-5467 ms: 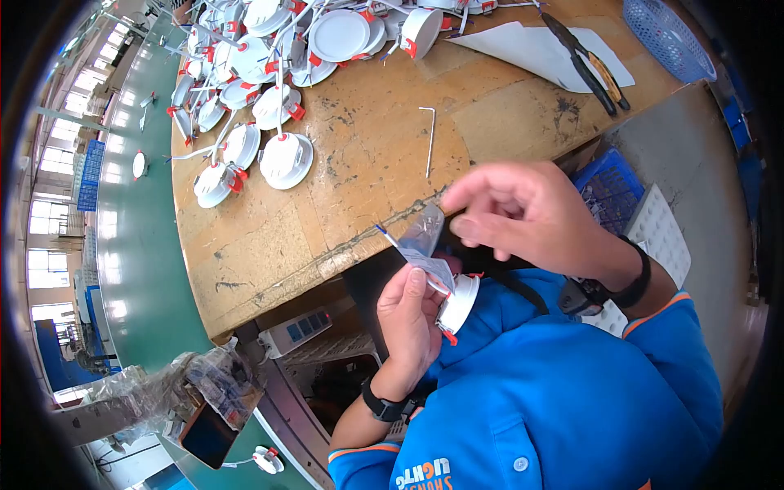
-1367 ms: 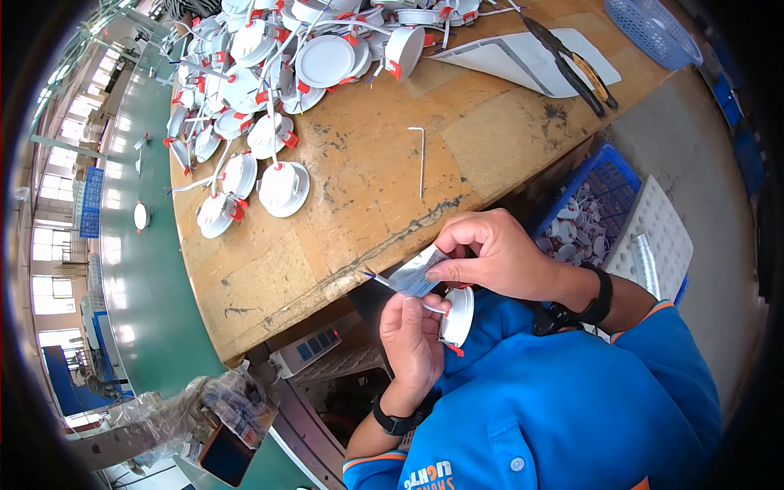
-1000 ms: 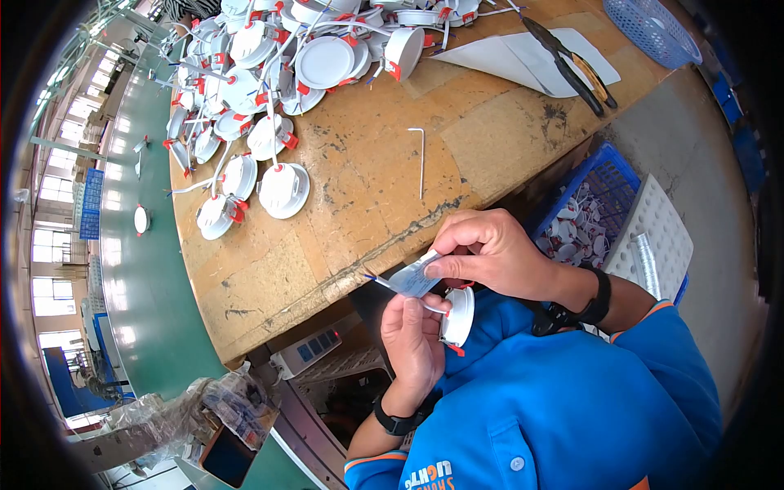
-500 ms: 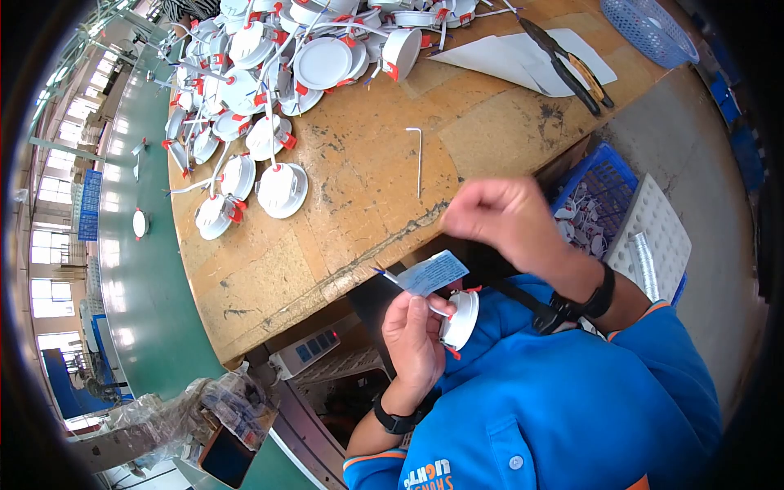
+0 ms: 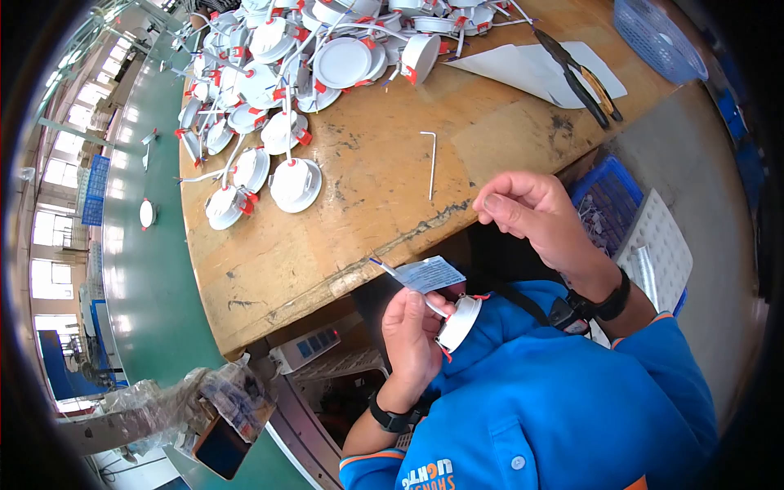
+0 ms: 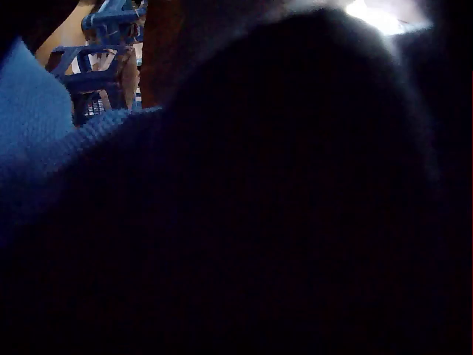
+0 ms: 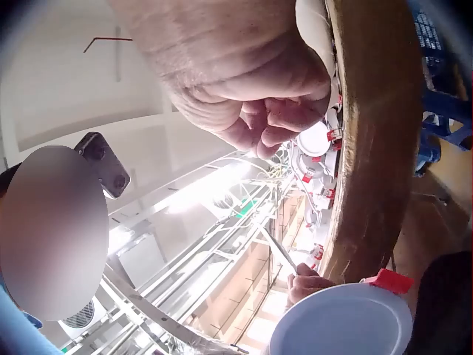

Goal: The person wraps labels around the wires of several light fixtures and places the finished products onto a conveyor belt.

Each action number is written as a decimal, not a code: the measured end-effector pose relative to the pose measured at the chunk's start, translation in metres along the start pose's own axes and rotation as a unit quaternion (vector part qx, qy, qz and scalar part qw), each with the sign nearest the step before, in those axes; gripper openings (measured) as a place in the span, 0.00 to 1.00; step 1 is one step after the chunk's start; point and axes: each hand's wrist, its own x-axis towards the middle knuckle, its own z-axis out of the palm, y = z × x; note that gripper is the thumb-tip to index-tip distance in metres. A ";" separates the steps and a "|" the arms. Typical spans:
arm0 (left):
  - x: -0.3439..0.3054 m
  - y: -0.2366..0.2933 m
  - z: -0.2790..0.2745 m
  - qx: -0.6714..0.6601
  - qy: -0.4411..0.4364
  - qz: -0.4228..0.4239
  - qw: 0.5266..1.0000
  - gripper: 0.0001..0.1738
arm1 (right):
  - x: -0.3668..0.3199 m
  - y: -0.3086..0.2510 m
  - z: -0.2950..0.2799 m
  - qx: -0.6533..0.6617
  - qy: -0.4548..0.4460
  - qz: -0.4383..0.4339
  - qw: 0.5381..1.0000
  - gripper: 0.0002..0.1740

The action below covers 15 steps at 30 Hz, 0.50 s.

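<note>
My left hand (image 5: pixel 411 335) pinches the white cable of a round white LED downlight (image 5: pixel 459 325) with red-tipped clips. A pale blue printed label (image 5: pixel 429 274) sticks out flat from this cable, and bare wire ends (image 5: pixel 376 261) show past it. Above and to the right, apart from the label, hovers my right hand (image 5: pixel 531 211), its fingers loosely bent with nothing visible in them. In the right wrist view the downlight's smooth face (image 7: pixel 340 325) is near the bottom, with the label (image 7: pixel 278 248) almost edge-on. Darkness fills most of the left wrist view.
Many similar downlights (image 5: pixel 343 63) are heaped on the worn wooden table (image 5: pixel 367 180). A hex key (image 5: pixel 432 166), a white sheet (image 5: pixel 523 69), cutters (image 5: pixel 581 77) and a blue basket (image 5: pixel 660 41) lie there too. A blue crate (image 5: pixel 608 200) stands below the table edge.
One second ago my right fingers pinched the label; they have since let go and moved up and right. The label now stands uncovered, while the left hand keeps its grip on the cable.
</note>
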 end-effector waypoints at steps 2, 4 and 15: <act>0.003 0.007 0.000 -0.018 -0.015 -0.023 0.999 0.13 | -0.002 -0.001 0.001 -0.037 -0.008 -0.015 0.999 0.08; 0.008 0.017 -0.001 -0.065 -0.038 -0.041 0.996 0.14 | -0.008 -0.008 0.007 -0.085 -0.041 -0.055 0.994 0.07; 0.011 0.027 -0.005 -0.224 -0.048 -0.090 0.969 0.12 | -0.011 -0.076 0.037 -0.279 -0.194 -0.396 0.853 0.03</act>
